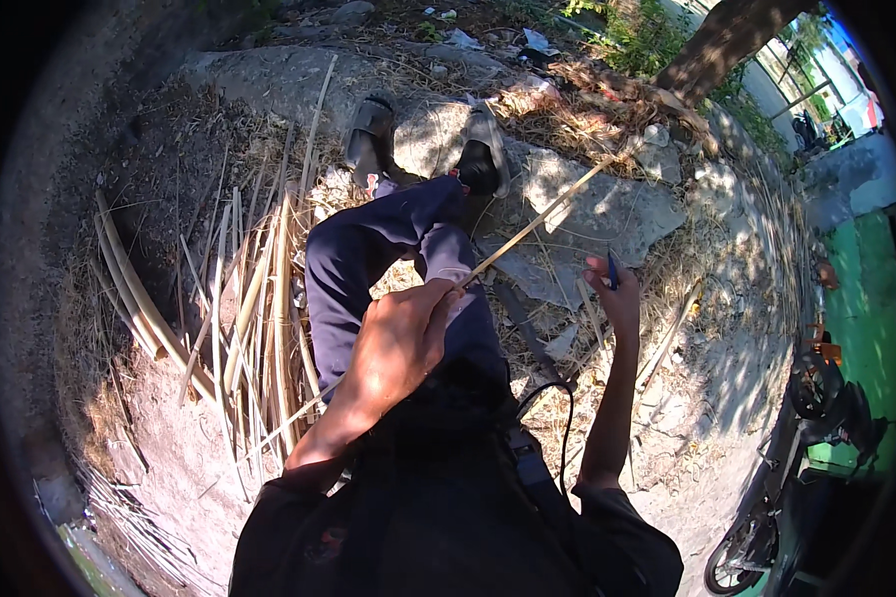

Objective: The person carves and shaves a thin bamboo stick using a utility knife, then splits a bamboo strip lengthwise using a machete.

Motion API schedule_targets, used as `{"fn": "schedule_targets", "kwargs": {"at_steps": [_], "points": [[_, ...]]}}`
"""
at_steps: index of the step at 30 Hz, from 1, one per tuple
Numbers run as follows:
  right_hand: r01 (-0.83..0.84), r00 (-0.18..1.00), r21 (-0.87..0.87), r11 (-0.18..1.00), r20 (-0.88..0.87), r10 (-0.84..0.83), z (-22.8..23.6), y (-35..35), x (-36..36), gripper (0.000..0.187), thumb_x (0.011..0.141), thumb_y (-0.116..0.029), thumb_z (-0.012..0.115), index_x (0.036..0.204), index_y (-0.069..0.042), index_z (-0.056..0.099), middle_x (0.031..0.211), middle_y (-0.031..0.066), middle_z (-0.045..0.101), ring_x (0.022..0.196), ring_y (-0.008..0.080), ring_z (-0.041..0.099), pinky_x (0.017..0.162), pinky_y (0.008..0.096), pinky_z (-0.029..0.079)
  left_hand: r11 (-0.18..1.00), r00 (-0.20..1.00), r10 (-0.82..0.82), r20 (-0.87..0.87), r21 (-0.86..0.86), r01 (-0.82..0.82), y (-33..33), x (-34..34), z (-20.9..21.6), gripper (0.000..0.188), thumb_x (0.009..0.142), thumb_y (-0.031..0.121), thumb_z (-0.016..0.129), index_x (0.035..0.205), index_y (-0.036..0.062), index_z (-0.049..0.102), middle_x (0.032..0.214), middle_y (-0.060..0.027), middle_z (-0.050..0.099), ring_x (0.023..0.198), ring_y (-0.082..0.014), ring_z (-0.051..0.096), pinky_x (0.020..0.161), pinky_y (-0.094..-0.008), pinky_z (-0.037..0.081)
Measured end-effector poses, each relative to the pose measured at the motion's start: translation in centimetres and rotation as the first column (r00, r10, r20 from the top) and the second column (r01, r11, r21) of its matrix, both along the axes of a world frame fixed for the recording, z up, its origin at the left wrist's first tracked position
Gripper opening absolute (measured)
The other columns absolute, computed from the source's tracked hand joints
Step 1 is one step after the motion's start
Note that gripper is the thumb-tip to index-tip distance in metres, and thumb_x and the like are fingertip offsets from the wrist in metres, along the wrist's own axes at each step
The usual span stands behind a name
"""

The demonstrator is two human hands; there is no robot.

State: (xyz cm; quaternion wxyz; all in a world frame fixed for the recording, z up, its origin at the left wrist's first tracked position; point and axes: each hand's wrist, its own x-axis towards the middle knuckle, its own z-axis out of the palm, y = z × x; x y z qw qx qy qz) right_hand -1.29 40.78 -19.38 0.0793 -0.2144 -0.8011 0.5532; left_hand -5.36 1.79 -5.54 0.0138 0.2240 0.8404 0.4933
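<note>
My left hand [393, 338] is closed around a long, thin bamboo strip [538, 217], pinching it near the thumb above my knee. The strip slants away toward the far right, and its near end passes back under my left forearm. Off to the right, my right hand [617, 296] is closed on a small, dark blue, narrow tool [613, 271]. Its tip points up, and most of it is hidden in the fingers, so its kind is unclear. The right hand is apart from the strip. Beside my left leg lies a pile of split bamboo strips [281, 308].
Thicker curved bamboo pieces [134, 274] lie at the far left. Flat stone slabs [607, 214] and dry grass surround my shoes [481, 151]. A tree trunk [722, 50] stands at the back right; a motorcycle [816, 438] is parked by a green wall [861, 289]. A black cable [569, 418] loops near my right arm.
</note>
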Motion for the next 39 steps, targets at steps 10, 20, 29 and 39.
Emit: {"fn": "schedule_targets", "kwargs": {"at_steps": [10, 20, 29, 39], "points": [[-0.269, 0.944, 0.147, 0.952, 0.239, 0.229, 2.5, -0.6, 4.9, 0.047, 0.1, -0.041, 0.07, 0.125, -0.001, 0.07, 0.082, 0.0037, 0.065, 0.073, 0.0139, 0.06, 0.068, 0.0313, 0.048, 0.999, 0.99, -0.022, 0.142, 0.051, 0.015, -0.1, 0.2, 0.0, 0.015, 0.104, 0.006, 0.062, 0.107, -0.002, 0.074, 0.055, -0.0104, 0.053, 0.048, -0.0101, 0.052, 0.05, -0.0311, 0.039], [-0.352, 0.833, 0.464, 0.813, -0.241, 0.498, 14.7, -14.4, 0.6, 0.029, 0.103, -0.021, 0.068, 0.118, 0.003, 0.064, 0.097, 0.0217, 0.073, 0.083, 0.04, 0.074, 0.072, 0.0446, 0.057, 0.994, 0.969, -0.089, 0.23, -0.036, 0.1, 0.3, 1.8, 3.4, 0.014, 0.103, 0.005, 0.06, 0.11, -0.0034, 0.07, 0.074, -0.0215, 0.066, 0.066, -0.0345, 0.072, 0.06, -0.0385, 0.051], [-0.177, 0.77, 0.608, 0.774, -0.404, 0.494, 13.3, -16.1, -0.4, 0.028, 0.102, -0.021, 0.068, 0.113, 0.005, 0.066, 0.094, 0.0197, 0.073, 0.075, 0.0363, 0.074, 0.067, 0.0395, 0.057, 0.998, 0.994, -0.022, 0.103, 0.053, 0.017, -0.7, 3.0, 3.4, 0.013, 0.1, -0.001, 0.063, 0.112, -0.0022, 0.07, 0.084, -0.02, 0.072, 0.071, -0.0337, 0.074, 0.062, -0.0368, 0.054], [-0.085, 0.803, 0.626, 0.775, -0.418, 0.425, 13.2, -14.8, -2.4, 0.024, 0.101, -0.024, 0.071, 0.108, -0.002, 0.068, 0.089, 0.0173, 0.074, 0.074, 0.039, 0.073, 0.062, 0.0418, 0.057, 0.994, 0.997, 0.065, 0.048, 0.086, -0.069, -0.8, 3.6, 2.2, 0.012, 0.103, 0.0, 0.062, 0.105, -0.0039, 0.073, 0.075, -0.0139, 0.07, 0.056, -0.0123, 0.055, 0.055, -0.0287, 0.042]]}}
